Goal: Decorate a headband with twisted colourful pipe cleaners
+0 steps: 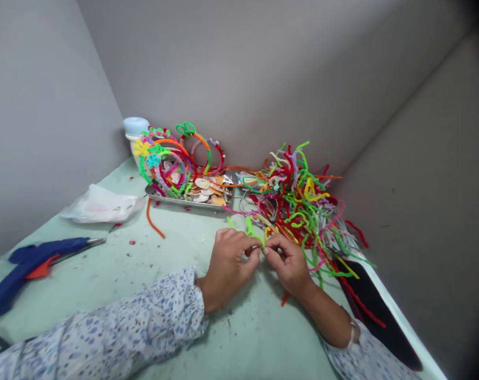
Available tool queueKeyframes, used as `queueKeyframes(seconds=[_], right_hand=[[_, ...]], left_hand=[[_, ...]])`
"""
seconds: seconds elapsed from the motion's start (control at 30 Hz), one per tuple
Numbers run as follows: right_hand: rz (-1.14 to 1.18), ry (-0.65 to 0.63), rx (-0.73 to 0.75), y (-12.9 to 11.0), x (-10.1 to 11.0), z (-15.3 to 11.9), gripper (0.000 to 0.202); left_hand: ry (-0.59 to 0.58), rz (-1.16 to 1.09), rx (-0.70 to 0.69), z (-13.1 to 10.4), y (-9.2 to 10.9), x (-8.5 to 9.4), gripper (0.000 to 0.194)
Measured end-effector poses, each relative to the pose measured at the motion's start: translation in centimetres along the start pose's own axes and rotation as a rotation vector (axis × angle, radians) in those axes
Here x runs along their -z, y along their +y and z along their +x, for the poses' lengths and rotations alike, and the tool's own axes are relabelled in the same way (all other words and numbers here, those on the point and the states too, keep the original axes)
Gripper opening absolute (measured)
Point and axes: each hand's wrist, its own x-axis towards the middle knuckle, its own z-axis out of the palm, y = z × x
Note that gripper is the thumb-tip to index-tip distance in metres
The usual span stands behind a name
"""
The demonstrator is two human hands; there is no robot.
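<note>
Well left of the left hand's grip (258,249), the blue glue gun (45,259) lies flat on the pale green bench (152,306), a crinkled plastic bag (103,205) beyond it, with bare, speckled surface between gun and grip. Ahead and to the left, fuzzy hoops (176,158) stand in a thin-rimmed metal tray (192,203) of flat shells, while the left fingertips pinch a fuzzy lime stem (256,236), meeting the right hand's pinching grip (268,248) on it. Just beyond and rightward sprawls a tangled, bristly heap of stems (303,206), near the bench's right edge.
</note>
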Motion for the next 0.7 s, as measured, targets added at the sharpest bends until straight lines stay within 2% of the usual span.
queueKeyframes(seconds=[0.27,0.57,0.7], right_hand=[[-0.01,-0.013,-0.007,0.16,-0.05,-0.11,0.009],[-0.007,-0.014,0.02,-0.17,-0.1,-0.03,0.01],[-0.036,-0.005,0.025,0.13,-0.09,-0.13,0.009]], left_hand=[[-0.013,-0.294,0.147,-0.16,0.05,-0.52,0.018],[-0.031,-0.313,0.097,-0.11,-0.37,-0.51,0.017],[-0.06,-0.413,0.245,-0.15,-0.45,-0.72,0.016]])
